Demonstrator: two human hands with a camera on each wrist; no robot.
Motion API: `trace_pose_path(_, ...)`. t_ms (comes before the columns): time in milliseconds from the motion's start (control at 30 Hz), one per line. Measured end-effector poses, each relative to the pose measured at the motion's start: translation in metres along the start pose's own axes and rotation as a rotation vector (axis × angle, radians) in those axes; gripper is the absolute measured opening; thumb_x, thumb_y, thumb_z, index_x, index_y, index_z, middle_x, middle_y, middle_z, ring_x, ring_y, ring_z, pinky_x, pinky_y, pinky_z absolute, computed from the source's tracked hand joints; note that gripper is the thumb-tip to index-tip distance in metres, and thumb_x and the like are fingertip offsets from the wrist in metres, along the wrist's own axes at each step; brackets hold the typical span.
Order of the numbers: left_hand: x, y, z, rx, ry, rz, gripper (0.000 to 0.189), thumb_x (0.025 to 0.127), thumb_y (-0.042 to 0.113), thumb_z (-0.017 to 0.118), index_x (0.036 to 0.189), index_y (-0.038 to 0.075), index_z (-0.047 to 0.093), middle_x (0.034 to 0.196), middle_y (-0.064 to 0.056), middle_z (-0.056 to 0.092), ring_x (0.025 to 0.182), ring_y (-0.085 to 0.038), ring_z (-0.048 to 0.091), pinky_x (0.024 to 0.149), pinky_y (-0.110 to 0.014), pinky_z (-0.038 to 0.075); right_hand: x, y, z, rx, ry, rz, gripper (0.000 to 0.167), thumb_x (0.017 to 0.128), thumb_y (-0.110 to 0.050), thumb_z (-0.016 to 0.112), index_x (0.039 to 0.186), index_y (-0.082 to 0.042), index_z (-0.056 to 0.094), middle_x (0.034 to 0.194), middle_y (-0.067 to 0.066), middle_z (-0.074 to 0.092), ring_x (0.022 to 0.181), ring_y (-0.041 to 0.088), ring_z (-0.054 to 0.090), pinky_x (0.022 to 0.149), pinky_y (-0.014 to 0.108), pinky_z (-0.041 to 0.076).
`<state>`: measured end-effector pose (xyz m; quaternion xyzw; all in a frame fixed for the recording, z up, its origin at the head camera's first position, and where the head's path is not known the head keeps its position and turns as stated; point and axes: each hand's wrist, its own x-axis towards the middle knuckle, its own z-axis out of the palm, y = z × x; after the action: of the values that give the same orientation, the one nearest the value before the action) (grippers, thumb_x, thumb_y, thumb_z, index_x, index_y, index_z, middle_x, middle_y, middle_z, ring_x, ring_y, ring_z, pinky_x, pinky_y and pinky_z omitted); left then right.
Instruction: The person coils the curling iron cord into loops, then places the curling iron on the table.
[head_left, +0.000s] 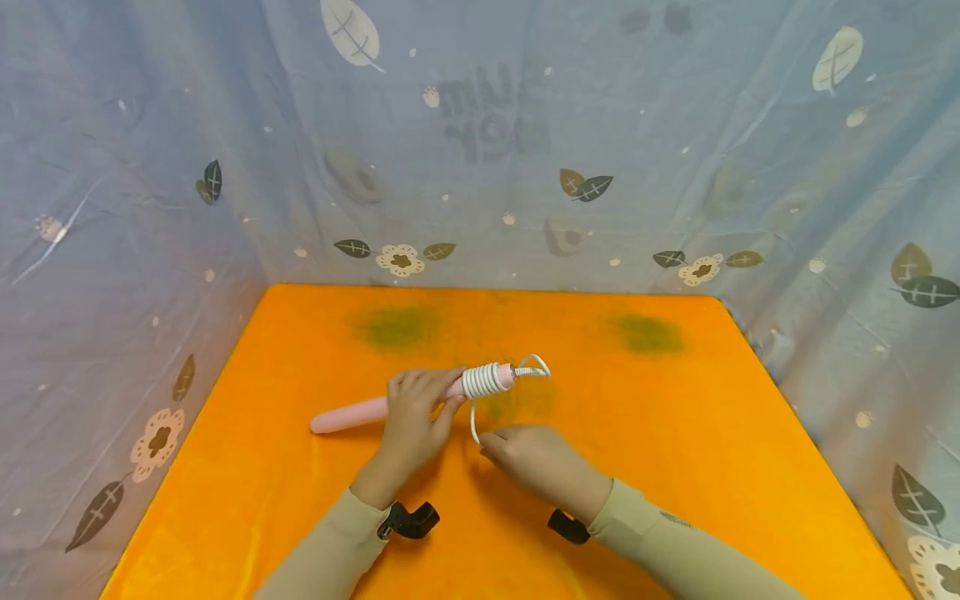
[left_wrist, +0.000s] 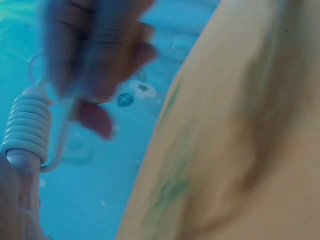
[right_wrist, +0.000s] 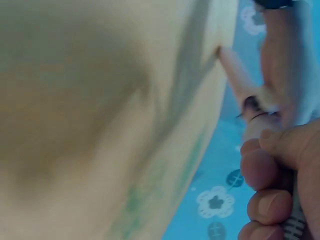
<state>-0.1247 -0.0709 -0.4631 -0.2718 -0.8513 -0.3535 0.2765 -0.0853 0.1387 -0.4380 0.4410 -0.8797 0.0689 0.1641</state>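
Observation:
A slim pink rod [head_left: 348, 415], its exact kind unclear, is held at a slant over the table. My left hand [head_left: 415, 412] grips it around the middle, thumb below. White braided cord [head_left: 483, 381] is wound in several close turns near the rod's right end, where a small loop sticks out. From the turns a short length hangs down to my right hand [head_left: 543, 467], which pinches it. The left wrist view shows the coil [left_wrist: 27, 122] sharply, with the right hand blurred beside it. In the right wrist view, cord [right_wrist: 294, 225] runs under the right hand's curled fingers.
An orange cloth-covered table [head_left: 675, 467] lies beneath both hands, with greenish patches [head_left: 397, 327] towards its back edge. Grey-blue curtains [head_left: 480, 167] printed with leaves and flowers close in the back and sides. A black wrist device [head_left: 412, 521] sits at the left cuff.

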Motion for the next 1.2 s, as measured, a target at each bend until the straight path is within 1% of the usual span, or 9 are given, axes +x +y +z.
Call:
trace_pose_path(100,-0.002,-0.001,0.004,0.035,-0.028,0.02,0.039,0.087,0.019,0.073,0.125,0.013,0.064,0.112,-0.003,0.067,0.1,-0.026,0.055,0.09,-0.049,0.029,0.009,-0.002,-0.008,0.012,0.033,-0.05,0.021,0.09,-0.016,0.07,0.077,-0.014,0.053,0.063,-0.008,0.039,0.053,0.003,0.035,0.046,0.016,0.032)
trace_pose_path(300,-0.007,0.0,0.007,0.073,-0.11,0.049,0.036,0.089,0.021,0.071,0.124,0.014,0.065,0.111,-0.004,0.067,0.101,-0.027,0.055,0.09,-0.05,0.03,0.024,0.005,-0.028,-0.069,0.145,-0.125,0.013,0.084,-0.017,0.076,0.083,-0.013,0.063,0.071,-0.005,0.055,0.062,0.009,0.053,0.053,0.023,0.044)
trace_pose_path(400,-0.01,0.0,0.009,0.091,-0.183,0.054,0.034,0.09,0.021,0.07,0.123,0.014,0.066,0.11,-0.002,0.067,0.101,-0.026,0.054,0.092,-0.05,0.03,0.029,0.01,-0.037,-0.099,0.147,-0.132,0.019,0.083,-0.022,0.078,0.076,-0.015,0.062,0.068,-0.005,0.054,0.057,0.009,0.05,0.049,0.021,0.04)
trace_pose_path(567,-0.018,0.001,0.014,0.133,-0.354,0.096,0.03,0.092,0.022,0.066,0.122,0.016,0.066,0.109,0.001,0.067,0.102,-0.022,0.055,0.095,-0.049,0.031,0.035,0.02,-0.05,-0.055,0.05,-0.115,0.029,0.082,-0.031,0.078,0.066,-0.017,0.057,0.058,-0.007,0.039,0.05,0.005,0.035,0.047,0.017,0.032)
trace_pose_path(667,-0.023,0.002,0.017,0.149,-0.407,0.121,0.029,0.094,0.025,0.062,0.121,0.016,0.067,0.11,0.003,0.067,0.103,-0.021,0.055,0.096,-0.048,0.032,0.039,0.03,-0.055,0.006,-0.041,-0.075,0.026,0.082,-0.031,0.077,0.068,-0.018,0.06,0.061,-0.009,0.044,0.052,0.002,0.042,0.052,0.016,0.04)
trace_pose_path(800,-0.026,0.003,0.017,0.145,-0.432,0.137,0.029,0.094,0.027,0.061,0.12,0.016,0.067,0.11,0.004,0.067,0.104,-0.019,0.055,0.098,-0.045,0.031,0.042,0.048,-0.057,0.15,-0.18,0.028,0.016,0.085,-0.027,0.074,0.075,-0.02,0.064,0.07,-0.012,0.057,0.059,0.001,0.051,0.059,0.018,0.046)
trace_pose_path(933,-0.026,0.004,0.014,0.111,-0.435,0.15,0.029,0.092,0.028,0.064,0.119,0.017,0.067,0.107,0.005,0.067,0.102,-0.018,0.054,0.098,-0.044,0.03,0.039,0.066,-0.055,0.291,-0.282,0.131,0.013,0.089,-0.03,0.07,0.079,-0.024,0.065,0.074,-0.017,0.058,0.062,0.0,0.051,0.061,0.021,0.046)
trace_pose_path(1100,-0.024,0.006,0.009,0.036,-0.446,0.154,0.026,0.091,0.028,0.067,0.115,0.019,0.067,0.103,0.009,0.066,0.099,-0.013,0.053,0.1,-0.043,0.028,0.03,0.081,-0.045,0.443,-0.327,0.22,0.01,0.09,-0.035,0.068,0.082,-0.029,0.066,0.077,-0.017,0.062,0.064,0.002,0.054,0.061,0.024,0.048)
trace_pose_path(1200,-0.021,0.008,0.005,-0.012,-0.447,0.172,0.026,0.091,0.026,0.069,0.115,0.018,0.066,0.104,0.009,0.066,0.099,-0.013,0.052,0.101,-0.043,0.027,0.023,0.085,-0.034,0.538,-0.316,0.28,0.011,0.09,-0.038,0.067,0.086,-0.028,0.069,0.08,-0.015,0.066,0.068,0.008,0.059,0.063,0.026,0.05)
